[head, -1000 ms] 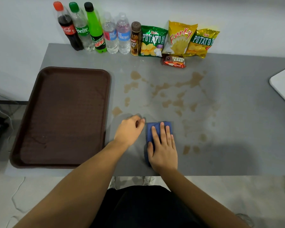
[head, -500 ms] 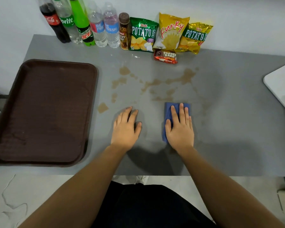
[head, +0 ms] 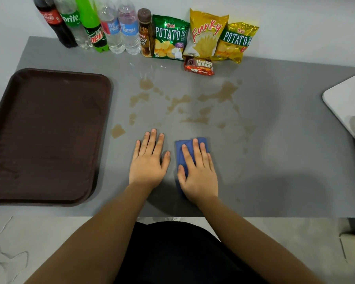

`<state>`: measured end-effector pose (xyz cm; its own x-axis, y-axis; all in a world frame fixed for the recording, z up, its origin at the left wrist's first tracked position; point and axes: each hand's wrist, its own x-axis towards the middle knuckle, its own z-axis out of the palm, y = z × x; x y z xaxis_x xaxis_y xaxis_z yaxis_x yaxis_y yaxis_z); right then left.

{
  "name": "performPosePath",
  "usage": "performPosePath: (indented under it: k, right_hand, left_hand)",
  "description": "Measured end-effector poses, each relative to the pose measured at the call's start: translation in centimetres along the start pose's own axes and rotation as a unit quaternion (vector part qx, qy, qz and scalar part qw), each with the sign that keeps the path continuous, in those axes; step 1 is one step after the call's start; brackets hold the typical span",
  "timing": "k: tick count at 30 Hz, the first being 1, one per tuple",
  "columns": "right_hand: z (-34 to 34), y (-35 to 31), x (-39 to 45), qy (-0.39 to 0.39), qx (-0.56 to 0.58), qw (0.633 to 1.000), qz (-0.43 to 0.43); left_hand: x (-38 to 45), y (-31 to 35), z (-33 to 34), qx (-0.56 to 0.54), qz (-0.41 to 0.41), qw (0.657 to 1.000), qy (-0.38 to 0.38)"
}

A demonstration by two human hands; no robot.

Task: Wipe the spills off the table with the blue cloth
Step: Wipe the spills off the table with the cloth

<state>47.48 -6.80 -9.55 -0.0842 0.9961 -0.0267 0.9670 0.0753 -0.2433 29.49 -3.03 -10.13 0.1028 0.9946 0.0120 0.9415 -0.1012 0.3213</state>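
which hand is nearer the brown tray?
Left. The left hand lies flat on the grey table, just right of the brown tray. The right hand is further right, pressing on the blue cloth.

Quick count of what's on the tabletop [head: 275, 160]: six bottles along the back, namely one Coke [head: 53, 23], one Sprite [head: 72, 21], one Mountain Dew [head: 91, 27], two Refresh waters [head: 111, 29] [head: 129, 29], and one small brown bottle [head: 145, 35]. Three chip bags: two Oishi potato crisps [head: 169, 37] [head: 235, 43] and one Funky [head: 205, 33]. One fudge bar pack [head: 199, 66], one brown tray [head: 43, 136], one blue cloth [head: 184, 148]. Two hands, both lying flat. Brown spill patches [head: 223, 93]: too many to count properly.
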Motion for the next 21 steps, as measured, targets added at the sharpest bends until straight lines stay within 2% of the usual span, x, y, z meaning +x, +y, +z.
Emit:
performPosePath:
  k: [4, 10, 15, 21]
  right_hand:
    - [-0.7, 1.2, 3.0, 0.027, 0.002, 1.000, 0.007]
    - [-2.2, 6.2, 4.4, 0.063, 0.008, 0.993, 0.095]
    - [-3.1, 9.3, 1.7, 0.044, -0.002, 0.988, 0.148]
    - [-2.3, 7.5, -3.7, 0.038, -0.010, 0.987, 0.158]
  left_hand:
    - [0.0, 0.1, -0.1, 0.001, -0.001, 1.000, 0.005]
    - [-0.2, 0.2, -0.3, 0.005, -0.006, 1.000, -0.009]
    - [-0.2, 0.1, -0.3, 0.010, -0.007, 1.000, -0.014]
    - [-0.1, 0.1, -0.2, 0.015, -0.006, 1.000, -0.011]
